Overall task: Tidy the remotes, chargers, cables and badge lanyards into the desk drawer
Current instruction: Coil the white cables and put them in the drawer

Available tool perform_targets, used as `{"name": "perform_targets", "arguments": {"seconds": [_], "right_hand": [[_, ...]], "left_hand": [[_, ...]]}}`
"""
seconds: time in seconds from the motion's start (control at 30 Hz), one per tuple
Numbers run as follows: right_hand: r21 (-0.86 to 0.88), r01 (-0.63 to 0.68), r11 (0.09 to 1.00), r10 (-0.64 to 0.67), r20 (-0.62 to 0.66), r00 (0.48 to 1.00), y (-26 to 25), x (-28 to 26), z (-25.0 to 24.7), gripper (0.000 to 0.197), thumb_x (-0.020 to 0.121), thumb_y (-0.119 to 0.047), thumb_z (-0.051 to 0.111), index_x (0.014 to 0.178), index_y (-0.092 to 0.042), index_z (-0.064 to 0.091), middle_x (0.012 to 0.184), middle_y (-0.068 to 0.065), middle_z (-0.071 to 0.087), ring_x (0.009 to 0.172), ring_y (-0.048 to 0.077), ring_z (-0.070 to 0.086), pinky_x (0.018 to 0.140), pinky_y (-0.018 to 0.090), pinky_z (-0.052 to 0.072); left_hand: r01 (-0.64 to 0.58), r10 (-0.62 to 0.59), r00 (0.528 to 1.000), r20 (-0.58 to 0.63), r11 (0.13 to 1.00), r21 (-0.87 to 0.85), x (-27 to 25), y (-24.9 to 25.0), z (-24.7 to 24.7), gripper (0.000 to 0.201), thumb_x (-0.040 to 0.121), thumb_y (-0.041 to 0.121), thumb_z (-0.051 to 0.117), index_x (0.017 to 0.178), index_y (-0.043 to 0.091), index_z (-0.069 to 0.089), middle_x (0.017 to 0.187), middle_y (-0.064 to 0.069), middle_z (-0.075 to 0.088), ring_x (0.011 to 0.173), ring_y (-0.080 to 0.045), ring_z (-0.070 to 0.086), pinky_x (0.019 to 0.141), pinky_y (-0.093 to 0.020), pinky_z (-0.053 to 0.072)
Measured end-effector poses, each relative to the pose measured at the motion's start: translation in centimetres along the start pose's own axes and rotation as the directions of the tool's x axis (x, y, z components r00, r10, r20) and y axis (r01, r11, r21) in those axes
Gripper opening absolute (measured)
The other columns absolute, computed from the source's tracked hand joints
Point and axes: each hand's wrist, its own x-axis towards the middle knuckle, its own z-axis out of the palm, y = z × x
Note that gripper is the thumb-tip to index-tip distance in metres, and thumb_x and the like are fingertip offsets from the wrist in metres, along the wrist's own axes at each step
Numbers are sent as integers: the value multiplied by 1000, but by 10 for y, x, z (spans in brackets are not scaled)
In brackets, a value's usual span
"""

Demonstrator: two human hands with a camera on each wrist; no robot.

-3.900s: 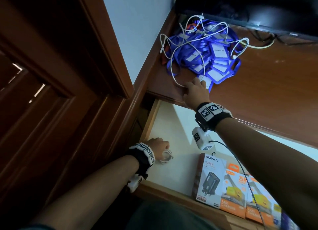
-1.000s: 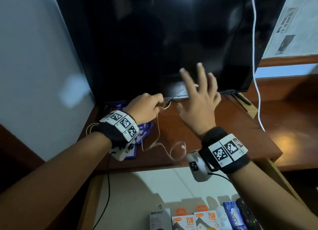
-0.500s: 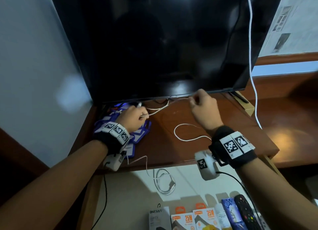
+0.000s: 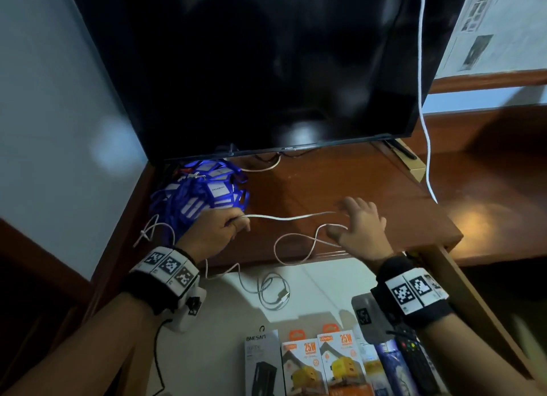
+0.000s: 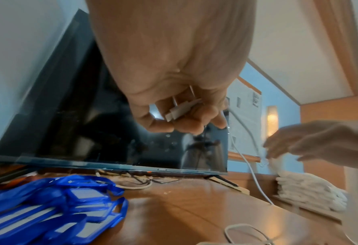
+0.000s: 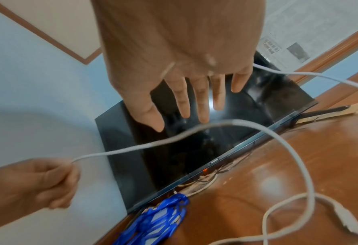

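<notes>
A white cable (image 4: 290, 218) stretches across the brown desk top (image 4: 370, 182) between my hands. My left hand (image 4: 233, 224) grips one end of it, beside the pile of blue badge lanyards (image 4: 204, 194). In the left wrist view the curled fingers (image 5: 184, 122) hold the cable's white plug (image 5: 180, 111). My right hand (image 4: 340, 218) hovers over the cable with its fingers (image 6: 201, 101) straight and spread; the cable (image 6: 194, 131) runs just under them. Below the desk edge the drawer (image 4: 325, 280) stands pulled out. In it lie a coiled cable (image 4: 272, 292), charger boxes (image 4: 310, 366) and a remote (image 4: 414, 363).
A large black TV (image 4: 266, 70) stands at the back of the desk, with dark wires under its lower edge. Another white cord (image 4: 423, 99) hangs down at its right side. A wall closes the left side. Folded white cloths (image 5: 310, 190) lie further right.
My right hand has let go of the cable near the TV edge, spread its fingers and come nearer. The left hand has moved right off the lanyards, drawing the cable out straight.
</notes>
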Motion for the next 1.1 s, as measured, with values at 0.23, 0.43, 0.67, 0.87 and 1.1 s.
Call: {"name": "perform_targets", "arguments": {"seconds": [0.23,0.43,0.67,0.87,1.1], "right_hand": [[293,276,915,-333,167,928,-25,-49,50,41,74,-40,66,114,-29,59,111,-9,62,109,15,54,88,38,39],[427,251,869,-357,188,915,-1,-75,61,22,78,-12,71,75,-13,49,59,-2,53,56,20,49,55,36,40],[184,216,959,-248,176,953,9,-114,80,17,83,-17,69,79,-19,52,71,-8,62,73,19,60,94,42,25],[112,51,992,-31,-170,985,-24,-129,99,15,80,-20,72,74,-24,59,73,-12,60,77,18,57,80,39,24],[254,245,936,-269,64,961,-65,-144,105,25,72,-14,80,62,-6,58,55,3,62,56,33,60,52,36,46]], "left_hand": [[-89,56,979,196,982,166,-32,46,48,26,91,41,50,82,22,65,65,9,54,65,-11,50,61,-33,41],[25,-88,974,210,957,288,-75,39,72,32,94,45,45,84,21,63,85,2,66,83,-19,59,70,-40,47],[277,-277,961,-20,955,106,-145,7,75,41,86,54,39,70,22,60,68,7,63,65,-14,58,61,-32,45],[410,-374,885,-276,908,84,-172,-16,47,31,94,34,50,72,16,60,60,-4,57,66,-30,56,59,-34,44],[439,-391,816,-425,898,17,-197,-25,22,38,94,38,43,72,10,56,63,-10,56,66,-34,56,61,-38,46]]}}
